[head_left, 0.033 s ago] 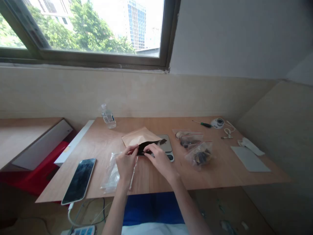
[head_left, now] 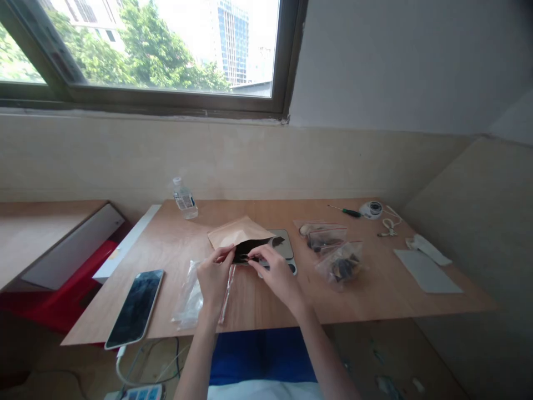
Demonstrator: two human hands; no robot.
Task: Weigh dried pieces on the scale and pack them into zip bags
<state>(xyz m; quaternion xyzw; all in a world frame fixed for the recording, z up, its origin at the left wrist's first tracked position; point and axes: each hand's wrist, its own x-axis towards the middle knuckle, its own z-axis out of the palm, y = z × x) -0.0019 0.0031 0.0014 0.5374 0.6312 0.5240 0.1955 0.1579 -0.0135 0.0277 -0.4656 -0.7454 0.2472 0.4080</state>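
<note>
One hand (head_left: pixel 280 278), the right, partly hides the bag (head_left: pixel 240 229).

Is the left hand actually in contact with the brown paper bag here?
Touching. The head view shows the left hand with thumb and fingers pinching the brown paper bag at the left corner of its open mouth.

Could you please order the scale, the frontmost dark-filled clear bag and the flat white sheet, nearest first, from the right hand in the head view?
From the right hand:
1. Scale, just beyond it.
2. Clear bag, to its right.
3. White sheet, far right.
</note>
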